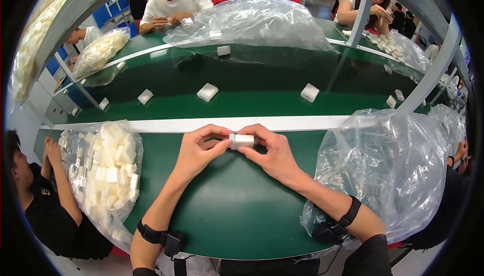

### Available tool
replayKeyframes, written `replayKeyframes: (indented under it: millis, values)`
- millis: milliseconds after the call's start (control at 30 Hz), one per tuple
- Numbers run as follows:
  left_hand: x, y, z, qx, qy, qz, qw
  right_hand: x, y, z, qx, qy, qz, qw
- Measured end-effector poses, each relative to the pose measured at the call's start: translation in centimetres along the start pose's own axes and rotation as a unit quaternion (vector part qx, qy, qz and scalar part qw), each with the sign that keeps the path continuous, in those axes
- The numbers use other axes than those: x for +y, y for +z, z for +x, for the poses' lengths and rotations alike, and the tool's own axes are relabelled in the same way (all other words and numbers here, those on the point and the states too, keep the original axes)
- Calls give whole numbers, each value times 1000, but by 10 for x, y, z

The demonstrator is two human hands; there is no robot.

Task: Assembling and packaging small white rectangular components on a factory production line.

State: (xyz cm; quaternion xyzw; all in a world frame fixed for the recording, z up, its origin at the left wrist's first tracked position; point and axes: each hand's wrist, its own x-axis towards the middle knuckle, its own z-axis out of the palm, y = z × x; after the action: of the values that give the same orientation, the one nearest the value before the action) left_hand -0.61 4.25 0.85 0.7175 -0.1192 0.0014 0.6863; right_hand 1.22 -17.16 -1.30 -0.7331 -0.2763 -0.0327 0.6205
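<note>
Between my two hands, above the green worktop (222,200), is a small white plug-in charger (244,141). Thumb and fingers of my left hand (199,150) pinch its greyish left end. My right hand (276,156) grips the other end, where thin metal prongs seem to stick out beside the fingertips. The charger lies sideways, and my fingertips cover parts of both ends. On the left, a clear plastic bag (132,140) is full of white block-shaped pieces (112,175). To the right of my right arm lies a large crumpled clear bag (388,160).
Beyond a white rail (151,125) runs a dark green conveyor belt (262,84) carrying several spaced-out white chargers (207,92). Another big plastic bag (262,21) lies on the far side. Grey posts (432,67) frame the station. Co-workers sit opposite and on both sides.
</note>
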Motion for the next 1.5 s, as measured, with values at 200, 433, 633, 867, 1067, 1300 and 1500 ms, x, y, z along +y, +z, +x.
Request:
replayKeyframes:
  millis: [200,433,633,867,1067,1300,1500]
  values:
    - [2,-3,-1,-4,4,21,1000,-2,5,1,-11,2,-26,1000]
    - [-1,-7,-2,-12,57,54,997,-7,11,1,10,-13,2,1000]
    - [2,-10,-3,-39,85,108,990,-8,12,3,3,17,-5,1000]
    - [5,-20,-7,-54,6,92,994,-9,14,5,-44,-5,-22,999]
    - [6,-22,-9,-57,-2,68,996,-10,10,8,-65,25,-3,998]
    - [1,-11,-9,-119,-48,-12,992,-4,10,12,-82,13,87,993]
    - [8,-14,-9,-213,-53,84,972,-10,11,6,-42,82,85,992]
